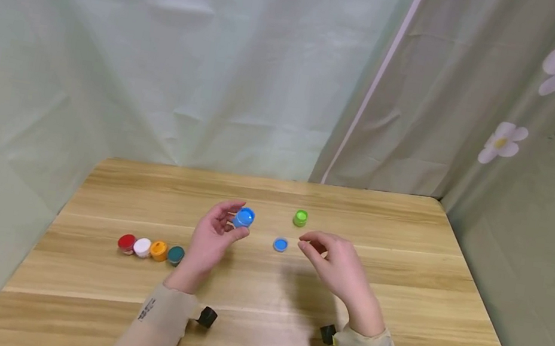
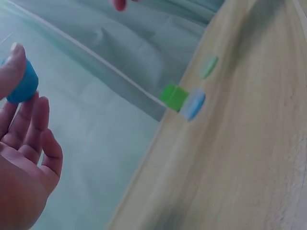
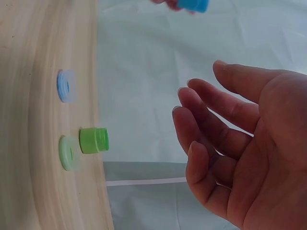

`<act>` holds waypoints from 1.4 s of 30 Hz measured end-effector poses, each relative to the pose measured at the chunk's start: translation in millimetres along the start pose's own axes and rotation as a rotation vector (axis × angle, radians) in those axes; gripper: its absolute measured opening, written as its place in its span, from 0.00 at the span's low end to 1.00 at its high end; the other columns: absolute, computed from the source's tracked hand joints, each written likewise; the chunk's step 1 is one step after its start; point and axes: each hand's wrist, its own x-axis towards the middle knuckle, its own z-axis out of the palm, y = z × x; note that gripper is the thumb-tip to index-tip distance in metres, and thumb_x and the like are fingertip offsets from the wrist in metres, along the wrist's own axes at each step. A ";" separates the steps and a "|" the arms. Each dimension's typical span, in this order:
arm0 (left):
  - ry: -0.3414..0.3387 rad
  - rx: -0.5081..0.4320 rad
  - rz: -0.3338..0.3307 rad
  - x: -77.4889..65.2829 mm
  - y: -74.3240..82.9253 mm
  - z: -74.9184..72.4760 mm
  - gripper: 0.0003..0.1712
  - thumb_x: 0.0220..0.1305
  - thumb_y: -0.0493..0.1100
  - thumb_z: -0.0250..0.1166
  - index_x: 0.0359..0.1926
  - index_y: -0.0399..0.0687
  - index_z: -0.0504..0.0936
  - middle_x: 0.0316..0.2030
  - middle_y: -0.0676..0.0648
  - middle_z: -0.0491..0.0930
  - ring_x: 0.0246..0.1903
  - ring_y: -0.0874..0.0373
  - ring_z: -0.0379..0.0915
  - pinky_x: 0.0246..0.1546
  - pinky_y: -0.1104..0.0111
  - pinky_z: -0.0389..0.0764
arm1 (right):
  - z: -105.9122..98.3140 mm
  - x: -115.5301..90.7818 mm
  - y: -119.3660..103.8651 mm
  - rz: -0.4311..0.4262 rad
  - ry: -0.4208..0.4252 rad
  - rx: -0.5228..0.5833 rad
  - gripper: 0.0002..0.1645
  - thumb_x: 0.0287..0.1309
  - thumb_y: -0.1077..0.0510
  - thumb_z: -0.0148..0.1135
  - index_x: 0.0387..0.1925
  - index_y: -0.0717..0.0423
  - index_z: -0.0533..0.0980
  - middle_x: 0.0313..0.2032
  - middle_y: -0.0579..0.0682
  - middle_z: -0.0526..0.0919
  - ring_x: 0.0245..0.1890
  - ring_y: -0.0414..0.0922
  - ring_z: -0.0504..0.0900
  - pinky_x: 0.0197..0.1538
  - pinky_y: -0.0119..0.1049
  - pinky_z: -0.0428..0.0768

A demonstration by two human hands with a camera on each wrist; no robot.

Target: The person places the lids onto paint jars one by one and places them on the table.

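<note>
A small blue paint pot (image 1: 244, 218), its top uncovered, is pinched between the thumb and fingers of my left hand (image 1: 209, 241) above the table. My right hand (image 1: 341, 268) hovers to the right with loosely bent fingers and nothing in them. Between the hands, a blue lid (image 1: 280, 245) lies on the wood. Behind it stands an uncovered green paint pot (image 1: 300, 218). The right wrist view shows a pale green lid (image 3: 68, 153) beside the green pot; in the head view my right hand hides it.
Left of my left forearm, a row of small pots holds red (image 1: 126, 243), white (image 1: 143, 247), orange (image 1: 158, 250) and dark green (image 1: 175, 255) ones side by side. The wooden table (image 1: 88, 300) ends at a pale curtain (image 1: 250, 72) behind and at both sides.
</note>
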 end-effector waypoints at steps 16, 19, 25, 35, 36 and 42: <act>-0.102 -0.090 -0.008 -12.6 3.1 -11.2 0.27 0.86 0.49 0.53 0.74 0.37 0.73 0.48 0.50 0.82 0.46 0.53 0.75 0.50 0.69 0.78 | 18.0 16.0 11.1 0.040 -0.098 -0.030 0.14 0.74 0.50 0.68 0.53 0.53 0.87 0.39 0.41 0.87 0.38 0.41 0.81 0.43 0.41 0.81; -0.120 -0.145 0.000 -13.1 1.8 -12.7 0.31 0.86 0.53 0.51 0.75 0.36 0.72 0.47 0.50 0.81 0.45 0.53 0.74 0.50 0.68 0.78 | 26.9 19.5 10.4 0.049 -0.127 -0.066 0.15 0.74 0.51 0.69 0.54 0.54 0.86 0.40 0.43 0.87 0.37 0.41 0.81 0.44 0.42 0.82; -0.135 -0.229 0.032 -14.2 -0.4 -11.4 0.21 0.84 0.46 0.57 0.69 0.42 0.76 0.47 0.53 0.84 0.43 0.58 0.77 0.49 0.67 0.80 | 44.1 24.6 6.9 0.019 -0.163 -0.161 0.18 0.73 0.53 0.69 0.60 0.53 0.84 0.54 0.52 0.86 0.45 0.48 0.87 0.50 0.48 0.85; -0.149 -0.275 0.047 -15.7 -4.0 -8.6 0.11 0.78 0.42 0.65 0.57 0.57 0.83 0.47 0.54 0.87 0.42 0.59 0.79 0.48 0.67 0.81 | 62.5 37.6 4.8 0.019 -0.288 -0.271 0.32 0.71 0.60 0.69 0.73 0.51 0.75 0.69 0.57 0.75 0.65 0.57 0.79 0.66 0.55 0.79; -0.150 -0.274 0.051 -15.8 -4.6 -8.5 0.12 0.77 0.43 0.65 0.57 0.57 0.83 0.47 0.54 0.87 0.42 0.59 0.79 0.48 0.68 0.81 | 63.9 38.5 4.8 0.020 -0.292 -0.276 0.31 0.72 0.60 0.69 0.73 0.51 0.75 0.69 0.57 0.75 0.65 0.57 0.80 0.65 0.55 0.79; -0.160 -0.285 0.076 -17.2 -6.7 -8.1 0.14 0.72 0.48 0.69 0.56 0.57 0.84 0.47 0.55 0.87 0.41 0.60 0.79 0.48 0.68 0.82 | 72.3 40.0 5.9 0.011 -0.280 -0.329 0.25 0.73 0.64 0.65 0.68 0.51 0.80 0.60 0.57 0.79 0.54 0.55 0.84 0.56 0.53 0.84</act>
